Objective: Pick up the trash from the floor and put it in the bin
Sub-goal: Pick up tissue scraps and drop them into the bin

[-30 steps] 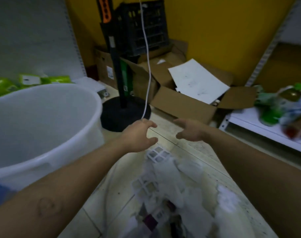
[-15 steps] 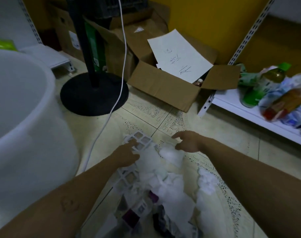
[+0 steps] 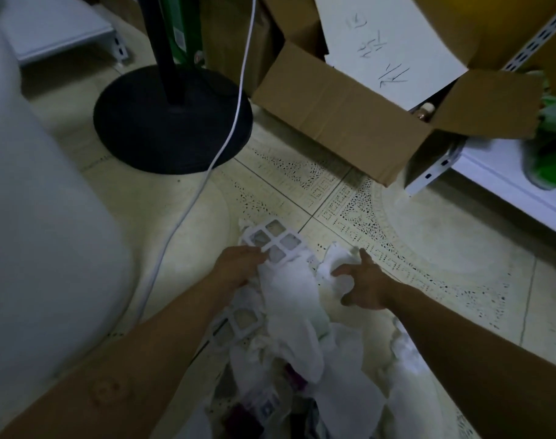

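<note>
- Trash pile (image 3: 289, 312): loose white paper, plastic grid pieces and darker scraps. It lies on the floor (image 3: 444, 248) at six o'clock of the view, between both forearms. None of it is lifted.
- Grid piece (image 3: 275, 242): white plastic lattice at the pile's twelve o'clock edge, partly under paper.
- Left hand (image 3: 238, 269): at the pile's ten o'clock, fingertips on the near corner of the grid piece. Paper hides part of the fingers, so I cannot tell whether they pinch it or only touch it.
- Right hand (image 3: 367, 288): at the pile's two o'clock, fingers spread and uncurled against crumpled paper (image 3: 336, 264). It holds nothing.
- Bin (image 3: 42, 217): large white tub at nine o'clock, near the pile. Its rim is out of view.
- Cord (image 3: 203, 182): white, runs from twelve o'clock down between the bin and the left forearm, crossing the black stand base (image 3: 172, 128) at eleven o'clock.
- Cardboard box (image 3: 343, 122): open, at one o'clock, apart from the pile.
- Risk, shedding: the pile is loose, so a two-handed scoop would likely drop small scraps on the way to nine o'clock.
- Risk, snagging: the grid's openings may catch paper and drag it.
- Risk, cord: it lies across the path to the bin, and a forearm or the grid hooking it could tug the stand.
- Risk, leftovers: dark scraps under the paper are easy to miss in this dim light.
</note>
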Available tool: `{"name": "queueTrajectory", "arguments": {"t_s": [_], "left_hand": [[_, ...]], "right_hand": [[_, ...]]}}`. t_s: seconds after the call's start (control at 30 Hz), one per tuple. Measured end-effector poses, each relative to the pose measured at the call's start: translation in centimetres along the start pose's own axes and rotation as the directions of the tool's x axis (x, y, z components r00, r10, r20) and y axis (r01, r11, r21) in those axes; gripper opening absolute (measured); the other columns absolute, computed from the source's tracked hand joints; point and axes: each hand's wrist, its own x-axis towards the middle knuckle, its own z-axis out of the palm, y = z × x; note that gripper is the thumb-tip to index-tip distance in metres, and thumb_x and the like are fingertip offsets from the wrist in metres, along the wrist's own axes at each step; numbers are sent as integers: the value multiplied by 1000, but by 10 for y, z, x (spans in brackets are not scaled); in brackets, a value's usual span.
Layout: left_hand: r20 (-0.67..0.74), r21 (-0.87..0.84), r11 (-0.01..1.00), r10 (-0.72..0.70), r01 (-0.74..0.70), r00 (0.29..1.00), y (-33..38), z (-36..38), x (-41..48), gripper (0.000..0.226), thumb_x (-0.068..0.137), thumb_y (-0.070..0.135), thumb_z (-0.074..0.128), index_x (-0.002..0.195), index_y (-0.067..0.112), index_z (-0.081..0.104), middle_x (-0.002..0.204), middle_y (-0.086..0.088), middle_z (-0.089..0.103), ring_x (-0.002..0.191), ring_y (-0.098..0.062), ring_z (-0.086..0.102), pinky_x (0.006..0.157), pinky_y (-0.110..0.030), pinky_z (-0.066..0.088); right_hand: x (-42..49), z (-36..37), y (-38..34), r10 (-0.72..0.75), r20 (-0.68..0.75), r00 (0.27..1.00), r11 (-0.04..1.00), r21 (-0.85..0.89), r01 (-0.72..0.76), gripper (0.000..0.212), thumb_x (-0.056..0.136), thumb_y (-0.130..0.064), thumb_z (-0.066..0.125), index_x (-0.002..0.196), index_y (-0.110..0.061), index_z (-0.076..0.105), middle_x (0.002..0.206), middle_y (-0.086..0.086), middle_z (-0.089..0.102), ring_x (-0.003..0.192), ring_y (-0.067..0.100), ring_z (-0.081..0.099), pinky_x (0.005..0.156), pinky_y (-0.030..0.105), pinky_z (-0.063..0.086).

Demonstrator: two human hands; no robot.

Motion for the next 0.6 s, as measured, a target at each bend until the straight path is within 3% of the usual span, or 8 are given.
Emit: {"name": "queueTrajectory", "arguments": {"t_s": [0.07,0.17,0.23,0.3,0.43,0.5,0.6], "left_hand": [[-46,-36,998,42,-44,998,-1,2,-1,2,78,17,74,79,16,72,68,1,67,57,-11,62,48,-15,47],[-186,-5,988,151,-155,971,0,5,-8,10,73,18,77,65,22,74,62,0,69,59,-16,61,59,-22,50],[-246,-13,978,197,-207,949,3,7,-15,4,72,16,79,72,18,76,65,2,71,60,-13,65,55,-19,53],[-293,-67,974,190,-219,937,10,8,-22,14,70,6,80,82,8,73,74,-6,71,64,-16,67,53,-18,55],[-281,-273,942,119,-198,952,23,10,-39,35,76,-7,70,103,5,52,92,-21,66,74,-29,69,59,-32,60],[-268,-166,965,153,-202,951,27,6,-49,28,83,-2,64,108,3,54,86,-15,67,61,-19,68,51,-26,58],[-256,121,959,278,-255,926,32,-6,-64,10,88,5,59,92,1,67,67,-9,66,50,-18,62,43,-23,48]], "right_hand": [[5,2,-1,21,-71,997,998,64,-17,70,72,-31,79,133,-26,45,155,15,9,130,38,40,103,39,40],[10,2,-8,10,-184,983,1000,-10,-12,64,75,-29,76,129,-13,44,130,16,46,117,31,50,96,39,47],[13,1,-11,-28,-236,971,999,-24,23,44,85,-20,65,123,-7,49,120,16,58,109,29,57,90,36,50],[15,0,-14,25,-237,971,1000,7,-24,29,88,-15,58,116,-4,58,112,16,66,103,28,63,87,34,51],[20,-13,-18,139,-334,932,971,233,-62,30,90,-14,54,117,-3,57,108,18,67,99,32,64,84,37,54],[24,-24,-24,124,-365,923,934,357,16,33,89,-12,53,122,-7,54,110,18,65,92,31,65,74,32,55],[26,-35,-44,30,-373,927,783,586,210,24,88,-6,57,111,-8,67,93,9,66,55,21,65,44,24,53]]}}
